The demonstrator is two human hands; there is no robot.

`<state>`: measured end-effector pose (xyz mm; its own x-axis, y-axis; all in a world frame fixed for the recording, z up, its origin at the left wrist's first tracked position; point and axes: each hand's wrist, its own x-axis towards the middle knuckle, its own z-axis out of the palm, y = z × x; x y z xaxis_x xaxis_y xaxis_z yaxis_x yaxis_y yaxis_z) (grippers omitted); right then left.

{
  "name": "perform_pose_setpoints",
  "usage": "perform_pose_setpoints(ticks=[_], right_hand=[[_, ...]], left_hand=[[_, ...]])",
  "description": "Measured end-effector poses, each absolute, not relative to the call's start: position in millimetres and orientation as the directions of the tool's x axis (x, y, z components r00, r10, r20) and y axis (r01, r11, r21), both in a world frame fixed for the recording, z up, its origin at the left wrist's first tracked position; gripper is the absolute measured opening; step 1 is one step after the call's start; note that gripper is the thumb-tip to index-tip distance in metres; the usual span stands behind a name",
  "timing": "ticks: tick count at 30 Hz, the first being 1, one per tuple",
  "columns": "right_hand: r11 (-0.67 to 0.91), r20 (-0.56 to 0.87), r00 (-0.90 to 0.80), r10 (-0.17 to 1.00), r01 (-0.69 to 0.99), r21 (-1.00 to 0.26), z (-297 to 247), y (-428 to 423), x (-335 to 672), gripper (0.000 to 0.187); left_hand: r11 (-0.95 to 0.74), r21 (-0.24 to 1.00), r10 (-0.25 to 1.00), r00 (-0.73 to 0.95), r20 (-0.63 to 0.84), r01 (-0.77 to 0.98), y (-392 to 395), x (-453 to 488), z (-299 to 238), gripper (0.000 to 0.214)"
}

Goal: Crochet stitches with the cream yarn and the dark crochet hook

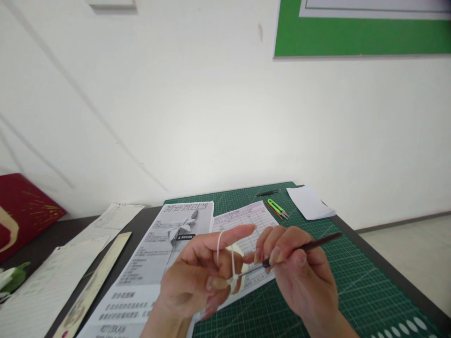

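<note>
My left hand point(197, 272) pinches a small piece of white crochet work point(234, 282) between thumb and fingers. White yarn point(233, 263) loops over its outstretched index finger and runs down to the pinch. In my right hand point(299, 267) is a crochet hook point(322, 240) with a dark handle, its thin metal shaft reaching left to the stitches at my left fingertips. The hook's tip is too small to make out there. Something pale and rounded shows behind the left fingers, partly hidden.
Printed sheets point(141, 263) and a form point(252, 216) lie on a green cutting mat point(352, 281). Green thread snips point(276, 206), a dark slim tool point(268, 193) and white paper point(310, 203) are farther back. At left are a bookmark-like strip point(95, 281) and handwritten pages point(52, 281).
</note>
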<state>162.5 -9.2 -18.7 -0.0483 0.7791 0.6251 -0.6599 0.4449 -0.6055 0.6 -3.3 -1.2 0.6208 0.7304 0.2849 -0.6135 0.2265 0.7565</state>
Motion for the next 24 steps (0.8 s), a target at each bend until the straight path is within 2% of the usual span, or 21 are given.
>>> perform_pose_setpoints(ticks=[5, 16, 24], right_hand=[[0.447, 0.611, -0.032, 0.791, -0.652, -0.612, -18.1, -9.8, 161.3, 0.02], [0.591, 0.694, 0.003, 0.72, -0.528, -0.611, -17.9, -11.4, 164.0, 0.018], [0.725, 0.777, -0.046, 0.628, -0.329, -0.606, -18.6, -18.7, 171.0, 0.018]], left_hand=[[0.221, 0.759, 0.737, 0.615, 0.282, -0.613, -2.6, 1.3, -0.4, 0.058], [0.196, 0.794, 0.774, 0.588, 0.234, -0.575, -4.2, 2.5, 4.0, 0.054], [0.184, 0.786, 0.769, 0.584, 0.259, -0.59, -2.7, 0.1, -0.1, 0.056]])
